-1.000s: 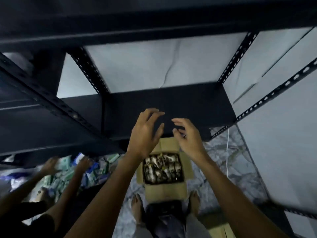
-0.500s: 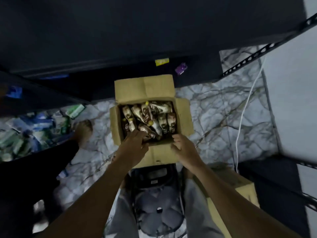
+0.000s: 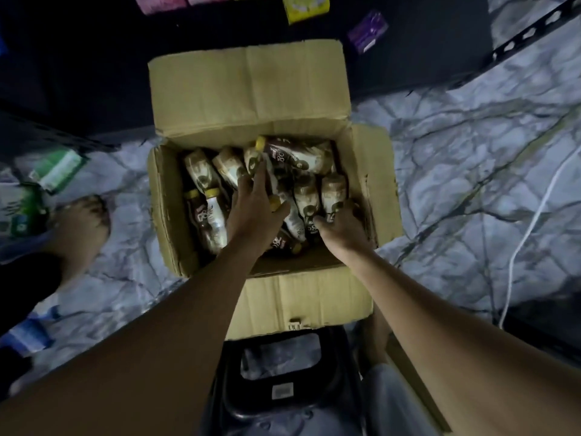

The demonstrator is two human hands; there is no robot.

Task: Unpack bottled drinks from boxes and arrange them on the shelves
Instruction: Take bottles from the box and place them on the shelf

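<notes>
An open cardboard box [image 3: 248, 89] stands on the marble floor, with several brown-and-white bottled drinks [image 3: 295, 154] with yellow caps lying jumbled inside. My left hand [image 3: 256, 204] reaches into the middle of the box, fingers spread and resting on the bottles. At the box's right side my right hand [image 3: 341, 226] has its fingers curled over the bottle [image 3: 333, 191] below it. Whether either hand has a firm hold is hidden by the hands themselves. The dark bottom shelf [image 3: 94, 58] lies just beyond the box.
Pink, yellow and purple packets [image 3: 367, 31] lie on the dark shelf. Green and blue packs [image 3: 58, 169] lie at left beside another person's foot [image 3: 80, 229]. A black stool [image 3: 279, 369] is under me, with a white cable [image 3: 531, 228] at right and a second carton [image 3: 418, 391] near my right leg.
My view has dropped from the upper shelves to the box. Both hands have come down from the shelf and gone into the box onto the bottles.
</notes>
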